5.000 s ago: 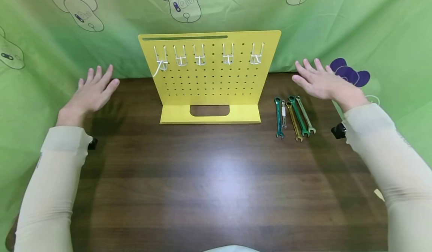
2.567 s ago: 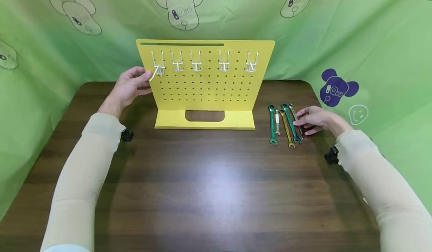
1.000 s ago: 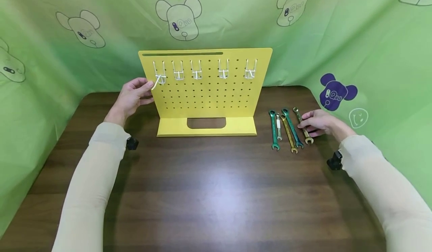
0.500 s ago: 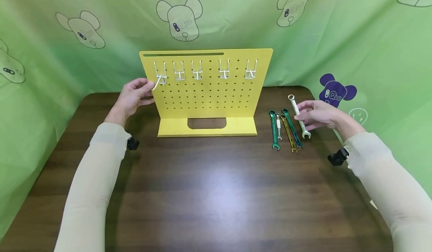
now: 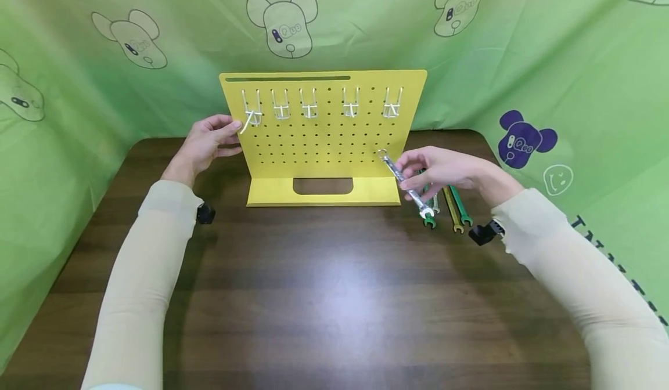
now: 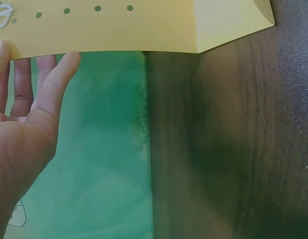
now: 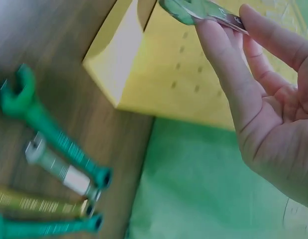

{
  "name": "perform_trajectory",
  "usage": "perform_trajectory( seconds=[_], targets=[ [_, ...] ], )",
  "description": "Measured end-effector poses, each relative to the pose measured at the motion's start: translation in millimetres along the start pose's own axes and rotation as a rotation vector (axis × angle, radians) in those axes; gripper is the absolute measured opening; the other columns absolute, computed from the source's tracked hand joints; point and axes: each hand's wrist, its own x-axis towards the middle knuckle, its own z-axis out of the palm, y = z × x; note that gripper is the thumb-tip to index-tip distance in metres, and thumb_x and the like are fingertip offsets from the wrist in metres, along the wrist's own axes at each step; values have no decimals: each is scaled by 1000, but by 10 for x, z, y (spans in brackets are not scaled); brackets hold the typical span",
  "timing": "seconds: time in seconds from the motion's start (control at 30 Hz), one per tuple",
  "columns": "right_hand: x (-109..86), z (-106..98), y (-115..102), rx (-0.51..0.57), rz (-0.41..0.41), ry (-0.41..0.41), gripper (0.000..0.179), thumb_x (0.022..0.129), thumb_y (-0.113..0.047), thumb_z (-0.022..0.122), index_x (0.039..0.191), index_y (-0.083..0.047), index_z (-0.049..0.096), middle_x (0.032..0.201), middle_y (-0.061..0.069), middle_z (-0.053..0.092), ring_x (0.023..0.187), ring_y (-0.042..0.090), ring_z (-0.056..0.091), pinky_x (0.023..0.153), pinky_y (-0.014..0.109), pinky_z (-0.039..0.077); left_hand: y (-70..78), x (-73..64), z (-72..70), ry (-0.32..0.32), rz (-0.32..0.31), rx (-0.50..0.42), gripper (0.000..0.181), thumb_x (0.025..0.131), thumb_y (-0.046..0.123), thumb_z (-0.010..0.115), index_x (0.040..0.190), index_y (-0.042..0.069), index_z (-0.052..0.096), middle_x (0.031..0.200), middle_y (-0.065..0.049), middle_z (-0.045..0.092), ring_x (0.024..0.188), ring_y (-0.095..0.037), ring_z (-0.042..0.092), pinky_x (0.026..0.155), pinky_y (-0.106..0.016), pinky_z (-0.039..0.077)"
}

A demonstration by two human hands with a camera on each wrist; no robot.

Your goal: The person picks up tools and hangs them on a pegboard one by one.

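Observation:
A yellow pegboard stand (image 5: 324, 170) stands upright at the back, with several white wire hooks (image 5: 309, 111) along its upper part. My left hand (image 5: 202, 146) grips its left edge, thumb in front and fingers behind. Between thumb and fingers, my right hand (image 5: 444, 169) pinches a silver combination wrench (image 5: 405, 182) in front of the board's lower right corner. The wrench slants, ring end up toward the board, open end down toward me. Under that hand lie a gold wrench (image 5: 452, 210), a green wrench (image 5: 461, 207), another green wrench (image 7: 59, 137) and a small white-labelled wrench (image 7: 56, 167), partly hidden in the head view.
The dark wooden table (image 5: 313, 297) stretches from the board's base toward me. A green printed curtain (image 5: 360, 36) hangs close behind the board and along both sides. The leftmost hook (image 5: 248, 124) juts out near my left thumb.
My right hand has picked the silver wrench up from the right end of the row and carried it left to the board. The left hand earlier moved in to the board's edge and stays there.

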Motion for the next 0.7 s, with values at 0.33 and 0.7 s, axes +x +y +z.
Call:
perform_trajectory(
  seconds=[0.33, 0.7],
  targets=[
    [356, 364, -453, -52, -99, -8, 28, 94, -7, 73, 115, 0, 55, 105, 18, 63, 96, 34, 70, 84, 55, 62, 161, -11, -19, -32, -80, 70, 13, 96, 19, 73, 100, 9, 66, 98, -1, 70, 95, -22, 70, 91, -42, 61],
    [753, 850, -848, 60, -214, -33, 28, 93, -4, 75, 115, 1, 60, 104, 21, 68, 87, 32, 72, 87, 52, 61, 89, -15, 9, -12, -60, 39, 15, 94, 20, 74, 100, 9, 66, 98, -3, 71, 91, -20, 70, 86, -33, 63]
  ],
)
